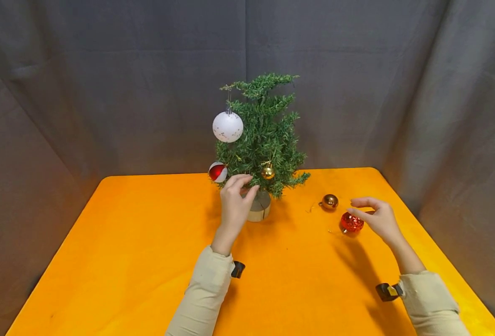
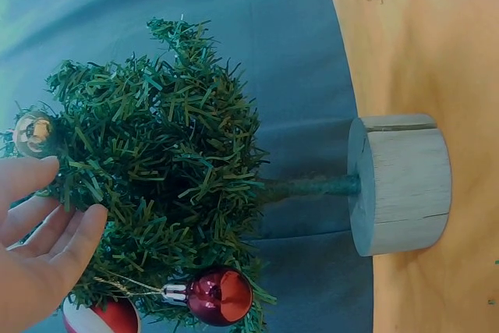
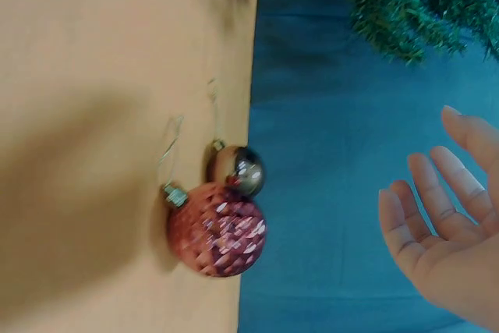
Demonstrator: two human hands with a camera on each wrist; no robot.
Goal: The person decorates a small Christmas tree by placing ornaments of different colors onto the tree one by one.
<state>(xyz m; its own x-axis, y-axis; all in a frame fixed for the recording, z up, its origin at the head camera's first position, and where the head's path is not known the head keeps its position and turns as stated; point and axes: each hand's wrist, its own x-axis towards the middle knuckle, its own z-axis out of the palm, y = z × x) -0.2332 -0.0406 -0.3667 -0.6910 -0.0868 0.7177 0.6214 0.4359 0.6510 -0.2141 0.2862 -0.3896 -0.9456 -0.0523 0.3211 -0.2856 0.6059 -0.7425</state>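
Table [image 1: 146,242] of orange colour carries one small tree [image 1: 264,135] on a wooden base [image 1: 261,207] near its far edge. Baubles are six: four hang on the tree, two lie towards the right edge, one gold bauble [image 1: 329,201] and one red faceted bauble [image 1: 350,222]. The left hand [image 1: 235,200], fingers relaxed, touches the lower branches and holds nothing. The right hand [image 1: 378,217] is open just beside the red faceted bauble, gripping nothing.

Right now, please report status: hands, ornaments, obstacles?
Left hand open at tree. Right hand open beside red ball, not holding. Bronze ball lies near.
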